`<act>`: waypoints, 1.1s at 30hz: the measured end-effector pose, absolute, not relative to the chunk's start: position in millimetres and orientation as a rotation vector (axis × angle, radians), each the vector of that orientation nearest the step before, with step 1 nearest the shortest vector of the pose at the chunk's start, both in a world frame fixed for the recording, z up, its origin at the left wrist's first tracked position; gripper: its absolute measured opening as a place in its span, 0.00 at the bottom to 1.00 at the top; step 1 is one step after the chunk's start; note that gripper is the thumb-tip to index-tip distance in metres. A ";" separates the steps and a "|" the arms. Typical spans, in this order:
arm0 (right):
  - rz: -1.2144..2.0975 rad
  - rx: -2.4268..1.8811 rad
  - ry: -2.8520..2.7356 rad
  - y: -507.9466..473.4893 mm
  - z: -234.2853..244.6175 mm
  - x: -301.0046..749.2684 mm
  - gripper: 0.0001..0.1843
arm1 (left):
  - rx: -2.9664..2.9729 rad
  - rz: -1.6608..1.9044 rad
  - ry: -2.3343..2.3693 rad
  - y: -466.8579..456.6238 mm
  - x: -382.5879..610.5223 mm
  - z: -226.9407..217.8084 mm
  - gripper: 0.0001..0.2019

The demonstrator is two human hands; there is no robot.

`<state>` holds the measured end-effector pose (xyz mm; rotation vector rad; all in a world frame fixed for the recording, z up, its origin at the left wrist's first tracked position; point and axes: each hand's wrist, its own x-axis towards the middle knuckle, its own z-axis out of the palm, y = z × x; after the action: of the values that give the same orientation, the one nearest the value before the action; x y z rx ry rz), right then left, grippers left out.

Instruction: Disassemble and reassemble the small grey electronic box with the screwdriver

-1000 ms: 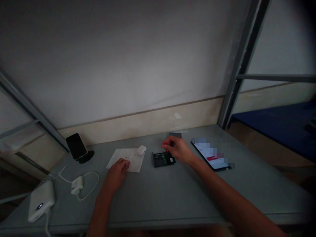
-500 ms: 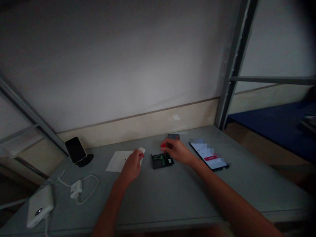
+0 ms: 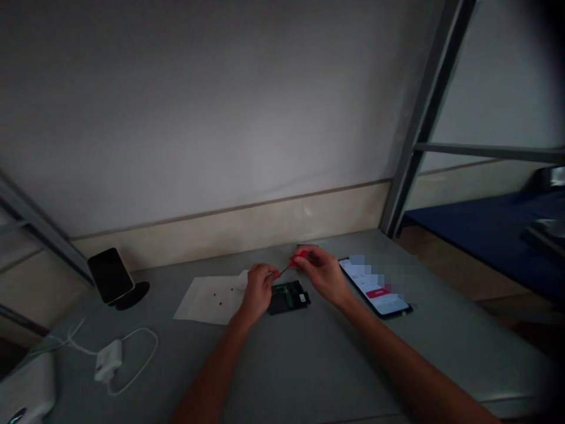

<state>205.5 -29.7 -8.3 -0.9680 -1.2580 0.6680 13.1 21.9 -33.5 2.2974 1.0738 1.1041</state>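
Observation:
My right hand (image 3: 325, 275) grips a small screwdriver (image 3: 298, 258) with a red handle, its thin shaft slanting down to the left. At the shaft's tip are the pinched fingertips of my left hand (image 3: 259, 290); whatever they hold is too small to make out. Just below both hands lies an open black case with a green circuit board (image 3: 289, 297), flat on the table. A white sheet of paper (image 3: 200, 299) with several tiny dark specks, perhaps screws, lies left of my left hand. A small white object (image 3: 242, 279) is partly hidden behind that hand.
A large phone (image 3: 377, 288) with a lit screen lies to the right on the grey table (image 3: 282, 365). At left stand a dark-screened device (image 3: 110, 275) on a round base, a white charger with cable (image 3: 108, 359) and a white box (image 3: 29, 388). A dark flat object (image 3: 308, 245) lies behind my right hand.
My left hand has moved right from the paper to the screwdriver's tip. The screwdriver has tilted, so its shaft points left. The view has shifted slightly; specks on the paper are more exposed.

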 end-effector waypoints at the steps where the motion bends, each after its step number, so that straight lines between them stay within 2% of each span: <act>1: 0.681 -0.964 -1.244 -29.1 -9.6 205.0 0.16 | 2.275 1.104 1.084 21.2 13.7 -33.1 0.08; 18: 0.629 -0.987 -1.295 -25.5 -22.9 205.4 0.15 | 2.174 1.088 1.057 20.0 18.8 -33.9 0.09; 24: 0.497 -1.016 -1.442 -30.5 -19.8 204.5 0.10 | 2.197 1.068 1.103 19.5 17.7 -32.3 0.09; 29: 0.427 -0.969 -1.572 -32.7 -18.6 202.8 0.14 | 2.248 1.008 1.114 23.6 13.6 -30.6 0.06; 33: 0.399 -0.981 -1.623 -33.5 -19.3 200.0 0.12 | 2.306 0.963 1.078 26.6 10.0 -28.4 0.05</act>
<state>200.0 -33.5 -19.3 -0.9807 -1.6235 0.3986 10.0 26.6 -28.4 2.3059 1.0782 0.9631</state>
